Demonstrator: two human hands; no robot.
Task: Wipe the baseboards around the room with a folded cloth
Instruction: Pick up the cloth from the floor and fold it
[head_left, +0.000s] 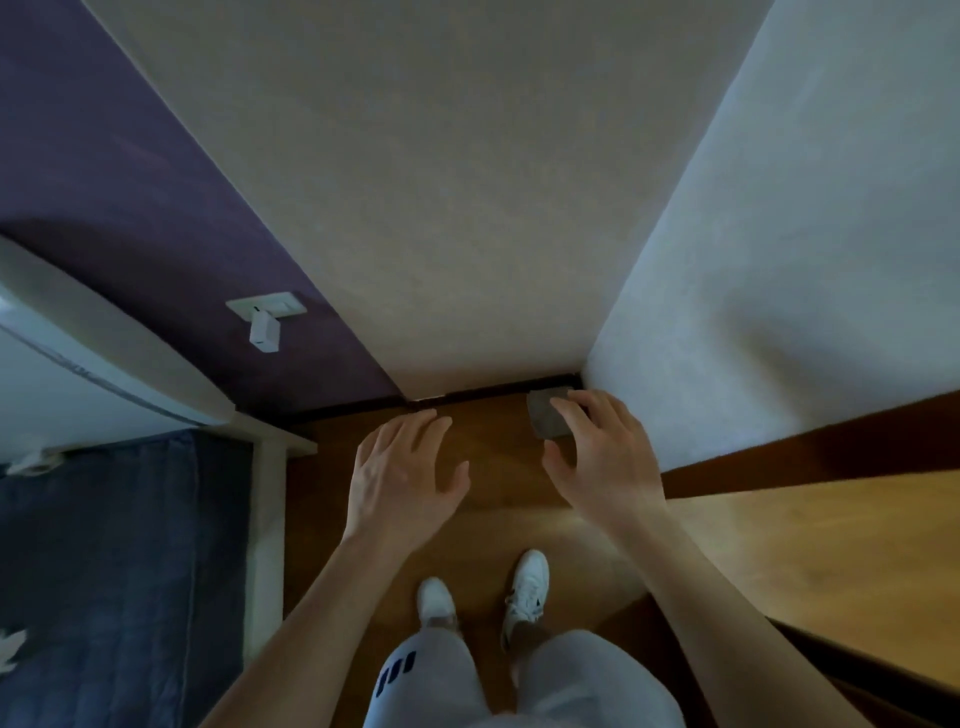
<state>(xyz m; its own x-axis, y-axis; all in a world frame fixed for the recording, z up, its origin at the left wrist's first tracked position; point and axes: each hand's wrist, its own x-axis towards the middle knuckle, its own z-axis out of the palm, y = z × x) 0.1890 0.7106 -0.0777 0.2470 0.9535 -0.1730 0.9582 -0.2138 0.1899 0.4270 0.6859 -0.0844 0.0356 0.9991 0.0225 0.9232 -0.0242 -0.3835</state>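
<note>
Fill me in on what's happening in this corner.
A person stands facing a corner of the room and leans down toward the floor. The right hand holds a folded grey cloth right at the dark baseboard, near where the two walls meet; whether the cloth touches the baseboard can't be told. The left hand hangs beside it with fingers spread, holding nothing, above the wooden floor.

left hand (405, 470) spread, right hand (605, 460) curled
</note>
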